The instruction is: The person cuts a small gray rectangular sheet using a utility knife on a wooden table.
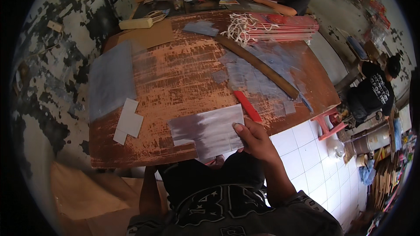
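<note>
Right hand (253,139) is clamped on the sheet (208,132) at the surface (175,78) edge, thumb on top pinning it flat, red cutter (247,105) just beyond; left hand hidden below, state indeterminable.

Worn wooden table (175,78), grey sheets (111,78), red cutter (247,106), long wooden ruler (258,66), pink stack (284,26)

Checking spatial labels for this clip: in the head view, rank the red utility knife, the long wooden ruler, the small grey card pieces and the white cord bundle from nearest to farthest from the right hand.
1. Red utility knife, just above the right hand.
2. Long wooden ruler, up the table, right of centre.
3. Small grey card pieces, at the left edge.
4. White cord bundle, far end.
</note>
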Motion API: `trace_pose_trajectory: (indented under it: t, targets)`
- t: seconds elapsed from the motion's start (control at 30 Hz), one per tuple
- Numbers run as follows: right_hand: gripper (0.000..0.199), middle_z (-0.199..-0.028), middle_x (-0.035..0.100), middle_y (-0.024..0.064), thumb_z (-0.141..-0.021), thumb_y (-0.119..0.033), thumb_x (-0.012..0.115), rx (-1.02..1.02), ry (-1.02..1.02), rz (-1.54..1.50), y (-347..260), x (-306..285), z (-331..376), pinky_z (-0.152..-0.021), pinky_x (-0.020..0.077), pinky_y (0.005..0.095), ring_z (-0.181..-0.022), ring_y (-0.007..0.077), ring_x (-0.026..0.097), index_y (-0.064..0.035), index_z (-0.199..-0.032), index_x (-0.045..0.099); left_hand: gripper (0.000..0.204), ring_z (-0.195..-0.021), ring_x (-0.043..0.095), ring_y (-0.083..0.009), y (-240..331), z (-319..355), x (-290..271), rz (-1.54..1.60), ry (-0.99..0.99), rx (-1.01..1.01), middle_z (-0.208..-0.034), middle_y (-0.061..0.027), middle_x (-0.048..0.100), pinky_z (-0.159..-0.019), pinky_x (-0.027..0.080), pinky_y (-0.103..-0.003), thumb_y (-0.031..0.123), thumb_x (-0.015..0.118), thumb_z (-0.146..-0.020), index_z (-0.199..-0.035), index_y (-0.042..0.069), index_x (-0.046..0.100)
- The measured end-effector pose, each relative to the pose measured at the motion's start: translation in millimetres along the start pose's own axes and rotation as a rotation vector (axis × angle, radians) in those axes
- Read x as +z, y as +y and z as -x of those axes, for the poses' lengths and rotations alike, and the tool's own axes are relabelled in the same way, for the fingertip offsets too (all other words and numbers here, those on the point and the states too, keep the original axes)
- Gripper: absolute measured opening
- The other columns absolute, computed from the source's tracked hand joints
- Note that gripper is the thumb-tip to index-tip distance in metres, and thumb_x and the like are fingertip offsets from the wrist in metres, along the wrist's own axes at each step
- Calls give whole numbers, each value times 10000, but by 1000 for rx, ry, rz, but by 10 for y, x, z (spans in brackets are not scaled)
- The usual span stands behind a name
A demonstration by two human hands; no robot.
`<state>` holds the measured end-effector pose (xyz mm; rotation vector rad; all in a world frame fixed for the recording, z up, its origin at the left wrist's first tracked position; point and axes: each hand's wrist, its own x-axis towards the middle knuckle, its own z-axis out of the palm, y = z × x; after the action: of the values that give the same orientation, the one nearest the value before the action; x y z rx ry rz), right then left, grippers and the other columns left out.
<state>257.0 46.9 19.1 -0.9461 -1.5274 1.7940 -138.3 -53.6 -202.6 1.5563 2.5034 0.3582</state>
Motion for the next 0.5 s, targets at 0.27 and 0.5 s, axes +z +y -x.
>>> trace_pose_trajectory:
  t: [0.27, 0.5]
  targets:
    - [357, -796, 630, -3, -1080, -328, 529, 2, 23, -27, 102, 16, -50, -525, 410, 222, -623, 49, 556, -1, -1188, 622, 655, -1464, 347, -407, 105, 48, 49, 23, -19, 23, -1561, -258, 372, -1194, 285, -549, 414, 611, -981, -1506, 80, 405]
    - [371, -733, 613, -10, -1081, -345, 516, -31, 61, 23, 84, -49, -76, -468, 361, 204, -551, 49, 535, 6, -1148, 614, 668, -1471, 338, -406, 388, 76, 221, 74, -70, 129, -1568, -260, 362, -1197, 278, -551, 418, 613, -979, -1514, 82, 396]
